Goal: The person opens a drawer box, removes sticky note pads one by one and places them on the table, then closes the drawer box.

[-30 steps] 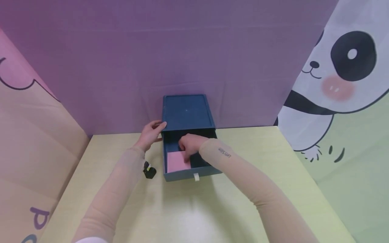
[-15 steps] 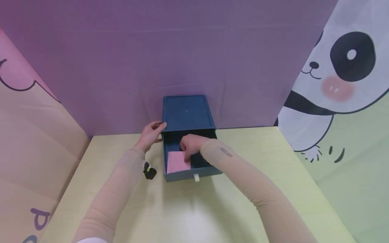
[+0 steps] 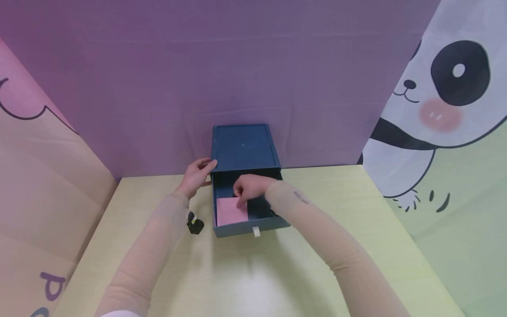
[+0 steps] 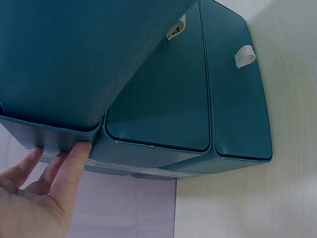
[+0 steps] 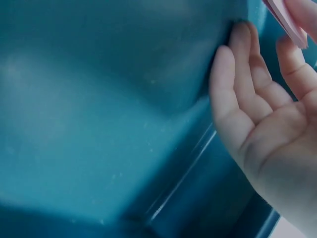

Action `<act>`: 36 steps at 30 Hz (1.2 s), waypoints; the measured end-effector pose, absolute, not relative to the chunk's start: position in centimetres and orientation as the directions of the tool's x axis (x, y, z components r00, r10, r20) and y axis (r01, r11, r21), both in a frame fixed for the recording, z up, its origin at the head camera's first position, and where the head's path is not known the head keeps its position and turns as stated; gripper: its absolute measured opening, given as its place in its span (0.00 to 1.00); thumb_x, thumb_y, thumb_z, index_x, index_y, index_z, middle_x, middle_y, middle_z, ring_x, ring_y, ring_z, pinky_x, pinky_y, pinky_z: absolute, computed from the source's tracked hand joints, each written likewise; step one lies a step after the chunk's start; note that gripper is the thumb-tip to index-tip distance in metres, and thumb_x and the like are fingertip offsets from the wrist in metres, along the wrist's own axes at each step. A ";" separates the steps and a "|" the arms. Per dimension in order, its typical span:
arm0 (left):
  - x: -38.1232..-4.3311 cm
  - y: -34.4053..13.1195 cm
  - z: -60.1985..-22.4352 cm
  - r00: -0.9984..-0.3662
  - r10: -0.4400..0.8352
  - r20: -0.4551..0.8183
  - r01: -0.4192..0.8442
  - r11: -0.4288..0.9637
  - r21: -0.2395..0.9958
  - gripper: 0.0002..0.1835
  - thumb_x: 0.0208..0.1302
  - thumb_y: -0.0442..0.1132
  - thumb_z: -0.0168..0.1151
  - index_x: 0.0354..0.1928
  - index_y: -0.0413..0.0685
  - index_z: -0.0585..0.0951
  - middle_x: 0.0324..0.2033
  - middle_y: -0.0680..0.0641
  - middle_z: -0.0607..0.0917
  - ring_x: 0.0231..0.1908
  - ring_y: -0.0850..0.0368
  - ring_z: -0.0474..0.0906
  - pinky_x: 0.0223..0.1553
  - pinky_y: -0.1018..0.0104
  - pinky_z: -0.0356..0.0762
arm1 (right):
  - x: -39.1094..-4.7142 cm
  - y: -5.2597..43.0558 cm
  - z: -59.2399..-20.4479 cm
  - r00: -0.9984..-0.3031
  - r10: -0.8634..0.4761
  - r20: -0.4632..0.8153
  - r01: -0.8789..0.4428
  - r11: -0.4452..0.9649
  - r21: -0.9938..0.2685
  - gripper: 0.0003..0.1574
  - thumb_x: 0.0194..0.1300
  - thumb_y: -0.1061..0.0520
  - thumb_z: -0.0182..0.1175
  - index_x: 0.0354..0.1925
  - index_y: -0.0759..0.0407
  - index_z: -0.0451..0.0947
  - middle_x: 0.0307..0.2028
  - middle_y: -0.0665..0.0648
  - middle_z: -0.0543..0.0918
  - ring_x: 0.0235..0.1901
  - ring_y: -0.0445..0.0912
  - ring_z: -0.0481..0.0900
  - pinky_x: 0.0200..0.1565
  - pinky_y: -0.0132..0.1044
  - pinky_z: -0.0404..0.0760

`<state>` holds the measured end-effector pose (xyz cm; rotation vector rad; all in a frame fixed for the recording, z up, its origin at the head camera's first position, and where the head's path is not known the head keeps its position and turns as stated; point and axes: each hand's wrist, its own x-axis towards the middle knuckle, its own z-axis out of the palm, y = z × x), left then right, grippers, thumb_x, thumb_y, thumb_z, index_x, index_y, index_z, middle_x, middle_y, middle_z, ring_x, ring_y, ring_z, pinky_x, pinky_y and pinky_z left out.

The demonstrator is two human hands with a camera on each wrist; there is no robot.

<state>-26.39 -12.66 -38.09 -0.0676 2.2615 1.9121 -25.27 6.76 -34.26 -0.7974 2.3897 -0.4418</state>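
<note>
A dark blue drawer cabinet stands against the back wall, its top drawer pulled out. My left hand rests on the cabinet's left side, thumb at the top edge. In the left wrist view its outstretched fingers touch the side wall. My right hand is inside the drawer. Its thumb and index finger pinch the edge of a pink paper pad at the drawer's front left. The right wrist view shows the pad's edge between them, the other fingers extended along the drawer wall.
Two shut drawers with white pull tabs lie below the open one. A white tab hangs on the open drawer's front. A small black object shows beside the left forearm. The table is pale wood.
My right hand has shifted slightly, its fingertips higher on the pink pad, and the sleeve has moved a little right. The pad sits marginally farther left. My left hand has stayed put.
</note>
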 end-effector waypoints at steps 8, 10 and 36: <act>-26.5 -12.7 -38.1 -0.983 0.071 -0.171 -0.155 0.183 0.971 0.35 0.69 0.52 0.53 0.71 0.42 0.59 0.67 0.37 0.63 0.68 0.44 0.59 0.58 0.46 0.72 | -25.4 7.1 -34.5 -0.626 -0.641 -0.445 -0.367 0.745 -0.557 0.18 0.61 0.56 0.65 0.19 0.54 0.68 0.21 0.50 0.70 0.25 0.42 0.71 0.32 0.30 0.73; -26.5 -12.6 -38.1 -0.983 0.072 -0.170 -0.155 0.185 0.971 0.35 0.69 0.52 0.53 0.71 0.42 0.58 0.67 0.37 0.63 0.68 0.44 0.59 0.57 0.46 0.73 | -25.4 7.1 -34.6 -0.634 -0.629 -0.449 -0.342 0.749 -0.567 0.17 0.62 0.56 0.64 0.20 0.54 0.69 0.20 0.50 0.70 0.24 0.43 0.72 0.32 0.30 0.75; -26.2 -12.4 -37.8 -0.982 0.059 -0.181 -0.166 0.202 0.965 0.34 0.69 0.52 0.53 0.70 0.43 0.60 0.67 0.38 0.64 0.67 0.44 0.60 0.56 0.46 0.74 | -25.4 7.6 -34.3 -0.700 -0.500 -0.510 0.022 0.699 -0.715 0.10 0.63 0.59 0.61 0.40 0.64 0.82 0.34 0.54 0.81 0.33 0.45 0.76 0.41 0.36 0.84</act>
